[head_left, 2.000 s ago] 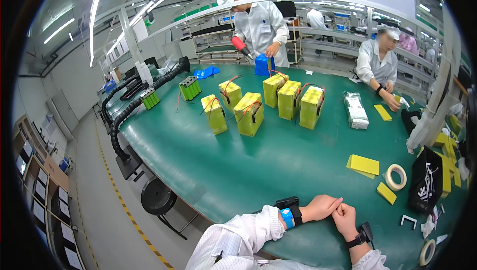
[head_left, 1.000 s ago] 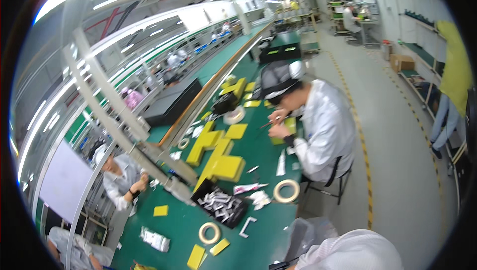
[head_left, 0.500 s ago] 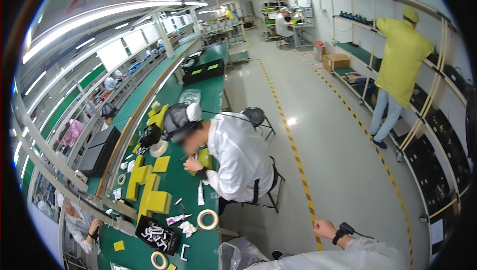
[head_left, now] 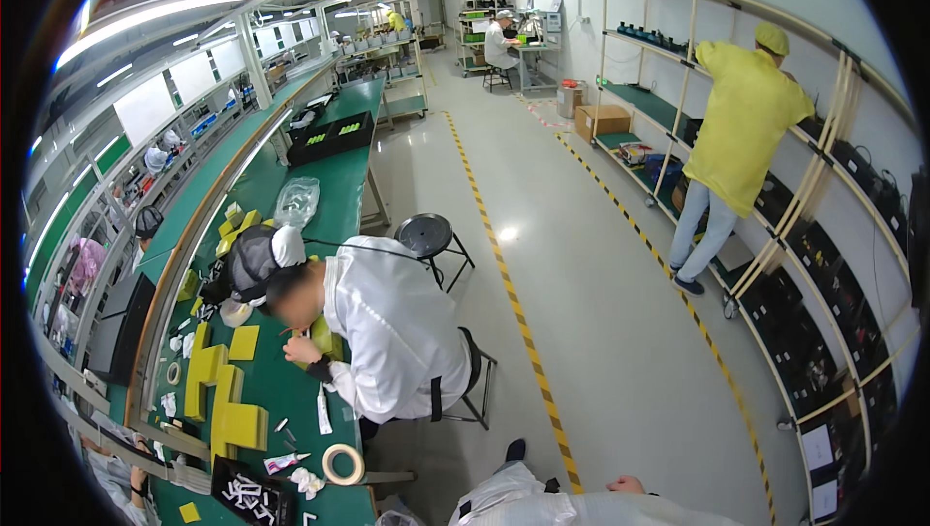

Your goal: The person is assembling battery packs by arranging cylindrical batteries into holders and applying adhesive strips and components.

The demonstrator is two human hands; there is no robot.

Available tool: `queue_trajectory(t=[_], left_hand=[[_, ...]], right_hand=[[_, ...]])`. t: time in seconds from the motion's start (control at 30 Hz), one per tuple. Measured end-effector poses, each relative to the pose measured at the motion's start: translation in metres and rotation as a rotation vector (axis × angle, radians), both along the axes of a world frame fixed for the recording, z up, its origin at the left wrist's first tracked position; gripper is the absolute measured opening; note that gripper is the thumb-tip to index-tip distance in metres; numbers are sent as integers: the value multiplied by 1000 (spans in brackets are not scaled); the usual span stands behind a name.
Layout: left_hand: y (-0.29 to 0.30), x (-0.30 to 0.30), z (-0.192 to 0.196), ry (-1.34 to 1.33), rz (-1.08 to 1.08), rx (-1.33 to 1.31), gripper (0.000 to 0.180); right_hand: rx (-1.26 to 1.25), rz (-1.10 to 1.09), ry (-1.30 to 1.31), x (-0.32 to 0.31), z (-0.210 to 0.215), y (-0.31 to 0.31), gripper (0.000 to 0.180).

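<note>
My right hand (head_left: 628,484) shows only partly at the lower edge, beside my white sleeve (head_left: 572,509). Its fingers are mostly hidden, and nothing can be seen in it. It is over the grey floor, apart from the green table (head_left: 291,371). My left hand is out of view. On the near part of the table lie a tape roll (head_left: 358,465), a small tube (head_left: 286,463), crumpled white tissue (head_left: 308,483) and a black tray (head_left: 221,473) of white pieces. Yellow blocks (head_left: 239,424) lie beyond them.
A seated co-worker (head_left: 392,323) in white bends over a yellow piece at the table. An unoccupied black stool (head_left: 423,233) stands behind. Someone in yellow (head_left: 741,129) reaches into the shelving (head_left: 668,46) at right. Striped tape (head_left: 513,313) runs along the floor.
The whole view has turned rightward and moved forward, so the table and co-worker sit farther left. My right hand has dropped toward the lower edge, and its black wristband no longer shows.
</note>
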State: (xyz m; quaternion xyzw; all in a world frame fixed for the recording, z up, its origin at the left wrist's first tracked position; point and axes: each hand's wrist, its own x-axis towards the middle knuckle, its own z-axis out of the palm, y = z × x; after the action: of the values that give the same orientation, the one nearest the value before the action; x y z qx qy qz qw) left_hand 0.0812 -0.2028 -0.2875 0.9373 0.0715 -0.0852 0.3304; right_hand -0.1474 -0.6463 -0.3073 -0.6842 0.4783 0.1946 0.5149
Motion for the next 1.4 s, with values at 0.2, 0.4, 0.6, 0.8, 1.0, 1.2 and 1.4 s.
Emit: queue_trajectory(t=[0.2,0.4,0.6,0.8,1.0,1.2,1.4], left_hand=[[-72,90,-18,17,-52,-17,40],[-162,225,-29,34,-101,-11,40],[-260,370,-12,4,-218,-36,39],[-349,476,-14,6,-293,-50,38],[-371,527,-38,73,-136,-17,38],[-394,532,-51,189,204,-16,37],[-426,523,-76,306,585,-48,37]], right_hand=[[-142,368,34,93,-71,-73,34],[-74,375,24,237,-54,-162,32],[-32,199,-176,385,-11,-240,31],[1,128,-156,471,-23,-315,30],[20,352,35,562,-59,-380,29],[88,568,252,679,-64,-483,28],[41,908,193,893,-31,-528,27]])
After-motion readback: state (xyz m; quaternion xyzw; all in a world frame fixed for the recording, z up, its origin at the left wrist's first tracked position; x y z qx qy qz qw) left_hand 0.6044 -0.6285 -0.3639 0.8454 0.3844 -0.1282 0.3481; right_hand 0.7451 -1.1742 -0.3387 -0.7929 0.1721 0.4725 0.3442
